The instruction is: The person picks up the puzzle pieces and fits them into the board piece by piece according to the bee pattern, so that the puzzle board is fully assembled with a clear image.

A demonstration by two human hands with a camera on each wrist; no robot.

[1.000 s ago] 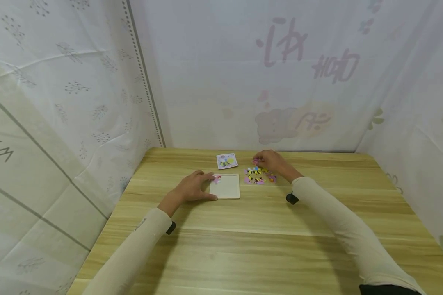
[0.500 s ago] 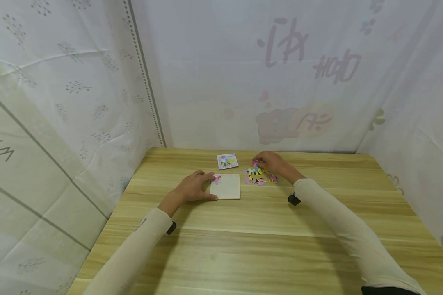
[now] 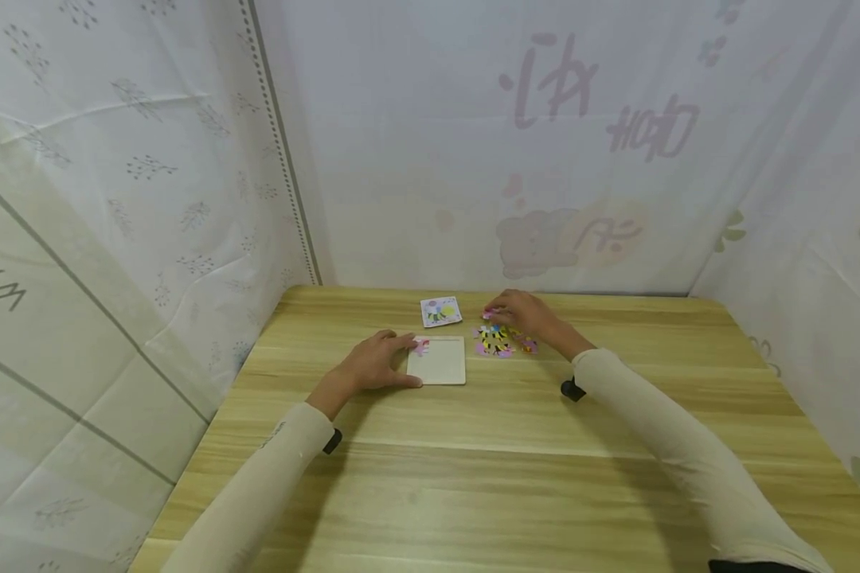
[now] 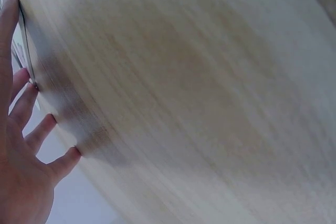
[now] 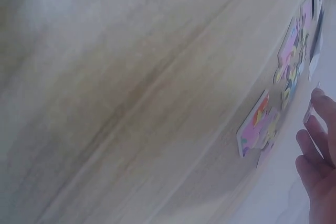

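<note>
My right hand is pinching a pink puzzle piece beyond the loose pieces on the bench, left hand spread at the tray, and it's probably light and stiff, so hold the edges

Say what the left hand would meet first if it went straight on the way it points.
Most likely the pale tray, whose edge the left hand appears to touch; depth there is hard to judge.
</note>
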